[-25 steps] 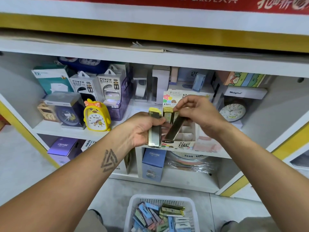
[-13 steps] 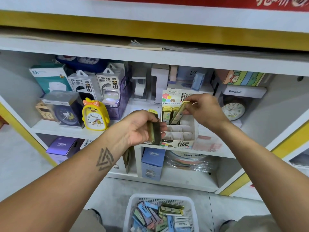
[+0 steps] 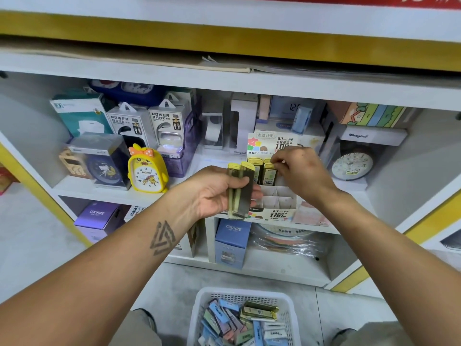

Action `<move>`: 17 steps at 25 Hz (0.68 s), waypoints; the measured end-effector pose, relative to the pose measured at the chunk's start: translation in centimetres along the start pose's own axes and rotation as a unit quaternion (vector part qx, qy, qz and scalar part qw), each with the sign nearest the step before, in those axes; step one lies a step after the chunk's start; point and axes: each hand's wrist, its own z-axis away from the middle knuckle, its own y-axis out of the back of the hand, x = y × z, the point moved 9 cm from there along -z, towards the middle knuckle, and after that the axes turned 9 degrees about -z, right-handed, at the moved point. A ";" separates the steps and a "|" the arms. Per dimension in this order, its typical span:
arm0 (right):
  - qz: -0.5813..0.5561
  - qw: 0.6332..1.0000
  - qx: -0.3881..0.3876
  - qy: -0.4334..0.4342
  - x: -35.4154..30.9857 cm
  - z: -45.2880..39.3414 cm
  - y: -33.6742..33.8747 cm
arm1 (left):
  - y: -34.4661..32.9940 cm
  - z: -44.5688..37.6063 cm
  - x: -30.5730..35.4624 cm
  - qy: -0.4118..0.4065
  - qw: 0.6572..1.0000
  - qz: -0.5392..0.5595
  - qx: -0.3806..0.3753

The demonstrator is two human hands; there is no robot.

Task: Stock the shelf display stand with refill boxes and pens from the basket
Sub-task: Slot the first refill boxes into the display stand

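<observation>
The right hand (image 3: pixel 300 171) covers the back right slots of the cardboard display stand (image 3: pixel 277 196) on the shelf, so how many refill boxes stand there is hard to tell; three yellow-capped ones (image 3: pixel 269 172) show at its fingertips, which pinch the top of the rightmost. The left hand (image 3: pixel 217 192) hides the middle of a small stack of slim refill boxes (image 3: pixel 240 189), held upright and clamped between thumb and fingers just in front of the stand's left edge; their exact count is unclear. Below, between the knees, the white basket (image 3: pixel 290 310) is cut off by the frame's bottom, loose boxes piled inside.
</observation>
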 end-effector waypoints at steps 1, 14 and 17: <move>0.015 1.000 0.009 0.001 -0.1 -0.1 0.2 | -0.1 0.0 0.1 -0.004 1.000 -0.001 -0.003; -0.434 0.876 -0.007 -0.209 1.6 1.2 1.7 | 0.7 -0.5 0.8 -0.037 0.997 -0.012 0.069; -0.410 0.890 -0.012 -0.201 2.4 1.4 3.0 | 1.7 -0.5 0.4 -0.002 0.994 -0.020 0.105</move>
